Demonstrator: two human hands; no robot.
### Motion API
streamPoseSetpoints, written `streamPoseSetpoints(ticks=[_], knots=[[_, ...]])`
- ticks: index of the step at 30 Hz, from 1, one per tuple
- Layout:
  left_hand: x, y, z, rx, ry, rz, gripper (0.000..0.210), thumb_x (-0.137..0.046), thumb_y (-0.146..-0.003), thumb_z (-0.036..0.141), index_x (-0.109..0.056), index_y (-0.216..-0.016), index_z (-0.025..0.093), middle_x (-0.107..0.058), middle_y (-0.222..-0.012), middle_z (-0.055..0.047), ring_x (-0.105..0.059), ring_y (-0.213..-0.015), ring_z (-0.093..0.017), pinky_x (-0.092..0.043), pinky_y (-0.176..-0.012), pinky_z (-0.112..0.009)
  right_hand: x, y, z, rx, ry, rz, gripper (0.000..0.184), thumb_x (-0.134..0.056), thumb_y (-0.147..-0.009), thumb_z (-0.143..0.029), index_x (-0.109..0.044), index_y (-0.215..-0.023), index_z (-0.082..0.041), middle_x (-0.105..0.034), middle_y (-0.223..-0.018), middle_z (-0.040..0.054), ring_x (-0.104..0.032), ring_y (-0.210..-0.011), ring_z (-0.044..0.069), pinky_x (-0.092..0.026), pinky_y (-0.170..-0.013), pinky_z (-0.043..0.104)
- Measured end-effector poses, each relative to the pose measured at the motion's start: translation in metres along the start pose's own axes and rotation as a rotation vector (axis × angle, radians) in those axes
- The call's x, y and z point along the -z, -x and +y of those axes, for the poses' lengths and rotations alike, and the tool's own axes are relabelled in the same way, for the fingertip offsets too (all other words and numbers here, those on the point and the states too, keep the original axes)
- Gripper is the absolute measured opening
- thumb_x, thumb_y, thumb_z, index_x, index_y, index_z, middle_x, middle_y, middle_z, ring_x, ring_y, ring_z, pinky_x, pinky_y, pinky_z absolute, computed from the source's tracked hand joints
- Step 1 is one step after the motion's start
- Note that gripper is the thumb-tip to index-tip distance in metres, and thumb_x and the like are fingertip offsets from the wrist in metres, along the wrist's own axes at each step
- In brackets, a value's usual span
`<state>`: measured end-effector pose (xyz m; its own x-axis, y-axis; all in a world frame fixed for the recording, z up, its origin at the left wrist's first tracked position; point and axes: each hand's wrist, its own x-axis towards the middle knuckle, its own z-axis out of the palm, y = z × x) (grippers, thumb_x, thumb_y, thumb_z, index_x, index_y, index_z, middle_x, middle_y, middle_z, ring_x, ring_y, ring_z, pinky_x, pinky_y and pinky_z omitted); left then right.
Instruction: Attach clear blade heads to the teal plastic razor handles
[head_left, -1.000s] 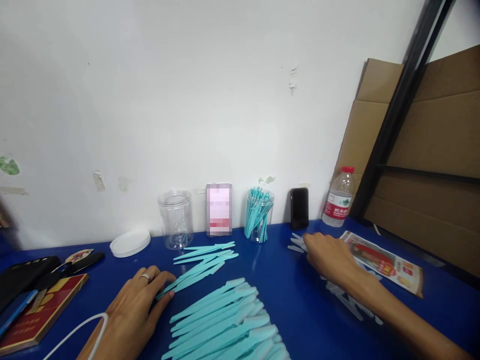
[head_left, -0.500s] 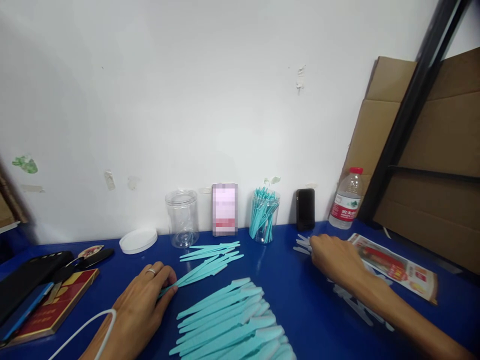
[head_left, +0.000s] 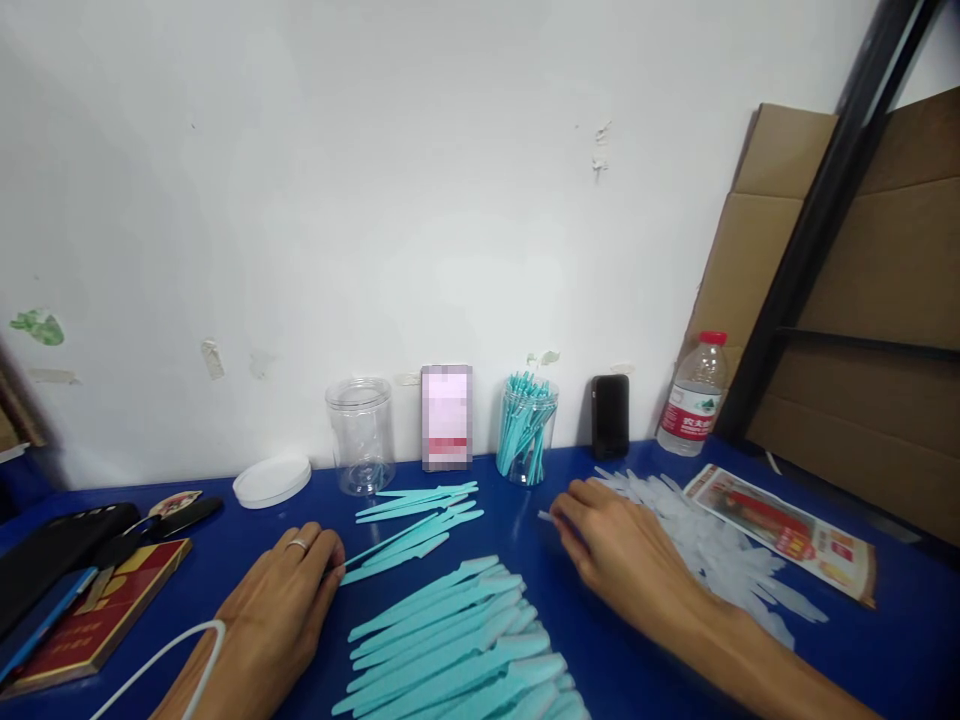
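Observation:
My left hand (head_left: 281, 600), a ring on one finger, has its fingertips closed on the narrow end of a turquoise eyebrow razor (head_left: 390, 540) among a few loose ones. In my right hand (head_left: 611, 535) the fingers pinch a small translucent plastic cap (head_left: 545, 515), mostly hidden, with its tip pointing left. Behind that hand and partly under the forearm spreads a heap of similar translucent caps (head_left: 694, 520). Between my hands, nearer to me, lies a row of turquoise razors (head_left: 457, 650). More razors stand upright in a clear jar (head_left: 527, 430).
An empty clear jar (head_left: 360, 435), a white lid (head_left: 271, 482) and a propped phone (head_left: 447, 418) line the wall. Rightward are a black device (head_left: 610, 416), a water bottle (head_left: 691, 400) and a printed packet (head_left: 784, 530). A red box (head_left: 112, 620) lies left; a white cable crosses my left wrist.
My right hand has moved left from the heap of caps toward the middle, a cap between its fingers, uncovering more of the heap. The left hand stays by the loose razors; one now appears edge-on.

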<state>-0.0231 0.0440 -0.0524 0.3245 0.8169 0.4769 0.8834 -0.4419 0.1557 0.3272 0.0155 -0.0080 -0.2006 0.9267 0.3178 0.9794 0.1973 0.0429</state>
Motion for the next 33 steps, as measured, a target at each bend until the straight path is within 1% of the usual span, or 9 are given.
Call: streamPoseSetpoints(ticks=[4, 7, 9, 12, 14, 17, 23, 28, 33], knots=[[0.001, 0.001, 0.006, 0.006, 0.022, -0.005, 0.029, -0.039, -0.097, 0.039, -0.062, -0.087, 0.023, -0.064, -0.085, -0.004, -0.064, -0.08, -0.024, -0.051, -0.073, -0.037, -0.007, 0.007, -0.007, 0.032, -0.055, -0.077, 0.019, -0.048, -0.094, -0.015, -0.066, -0.092, -0.02, -0.068, -0.097, 0.0066, -0.065, -0.089, 0.024, -0.037, -0.065, 0.032], [0.002, 0.003, 0.008, 0.02, 0.045, 0.016, 0.03, -0.047, -0.095, 0.049, -0.064, -0.097, 0.025, -0.065, -0.096, -0.004, -0.066, -0.092, -0.027, -0.051, -0.082, -0.04, -0.009, 0.007, -0.008, 0.024, -0.066, -0.116, 0.017, -0.049, -0.095, -0.017, -0.066, -0.096, -0.021, -0.068, -0.1, 0.007, -0.066, -0.088, 0.024, -0.037, -0.065, 0.032], [0.002, 0.003, 0.007, 0.021, 0.061, 0.007, 0.028, -0.051, -0.093, 0.051, -0.065, -0.098, 0.026, -0.065, -0.097, -0.003, -0.066, -0.093, -0.027, -0.051, -0.082, -0.04, -0.009, 0.006, -0.007, 0.021, -0.051, -0.125, 0.018, -0.047, -0.096, -0.017, -0.065, -0.097, -0.02, -0.068, -0.1, 0.0074, -0.066, -0.087, 0.025, -0.037, -0.065, 0.032], [0.002, 0.005, 0.004, 0.001, 0.087, -0.023, 0.025, -0.048, -0.096, 0.045, -0.063, -0.094, 0.026, -0.063, -0.092, -0.002, -0.065, -0.085, -0.023, -0.051, -0.077, -0.036, -0.01, 0.005, -0.007, 0.041, -0.033, -0.128, 0.022, -0.044, -0.098, -0.017, -0.067, -0.1, -0.02, -0.069, -0.1, 0.0077, -0.067, -0.088, 0.025, -0.037, -0.064, 0.032], [0.001, 0.005, 0.003, -0.014, 0.095, -0.016, 0.027, -0.043, -0.098, 0.042, -0.061, -0.089, 0.025, -0.062, -0.088, -0.002, -0.064, -0.081, -0.022, -0.051, -0.075, -0.034, -0.011, 0.005, -0.007, 0.048, -0.03, -0.135, 0.024, -0.043, -0.099, -0.017, -0.067, -0.1, -0.02, -0.069, -0.1, 0.0077, -0.067, -0.089, 0.026, -0.037, -0.065, 0.033], [-0.001, 0.004, 0.001, -0.015, 0.085, 0.003, 0.029, -0.039, -0.099, 0.04, -0.06, -0.087, 0.024, -0.061, -0.085, -0.002, -0.063, -0.078, -0.022, -0.051, -0.074, -0.035, -0.012, 0.005, -0.007, 0.041, -0.029, -0.138, 0.025, -0.043, -0.1, -0.018, -0.068, -0.1, -0.02, -0.069, -0.1, 0.0075, -0.067, -0.09, 0.027, -0.036, -0.064, 0.034], [0.0, 0.002, 0.001, -0.001, 0.035, -0.021, 0.025, -0.042, -0.096, 0.036, -0.062, -0.09, 0.023, -0.064, -0.086, -0.004, -0.063, -0.081, -0.025, -0.05, -0.074, -0.039, -0.013, 0.007, -0.006, 0.051, -0.041, -0.123, 0.025, -0.043, -0.1, -0.02, -0.067, -0.097, -0.02, -0.069, -0.099, 0.0073, -0.068, -0.087, 0.026, -0.035, -0.063, 0.033], [0.005, -0.001, 0.004, -0.002, -0.017, -0.045, 0.025, -0.041, -0.095, 0.032, -0.062, -0.083, 0.024, -0.064, -0.084, -0.006, -0.061, -0.077, -0.028, -0.046, -0.069, -0.041, -0.011, 0.006, -0.006, 0.051, -0.047, -0.132, 0.025, -0.043, -0.1, -0.019, -0.068, -0.098, -0.02, -0.069, -0.098, 0.007, -0.068, -0.087, 0.026, -0.037, -0.064, 0.033], [0.007, 0.001, 0.004, -0.007, -0.002, -0.06, 0.022, -0.039, -0.096, 0.027, -0.058, -0.085, 0.023, -0.063, -0.082, -0.004, -0.061, -0.076, -0.025, -0.046, -0.069, -0.038, -0.01, 0.005, -0.007, 0.048, -0.045, -0.153, 0.025, -0.043, -0.1, -0.019, -0.068, -0.1, -0.02, -0.069, -0.1, 0.0075, -0.068, -0.09, 0.027, -0.038, -0.064, 0.033]])
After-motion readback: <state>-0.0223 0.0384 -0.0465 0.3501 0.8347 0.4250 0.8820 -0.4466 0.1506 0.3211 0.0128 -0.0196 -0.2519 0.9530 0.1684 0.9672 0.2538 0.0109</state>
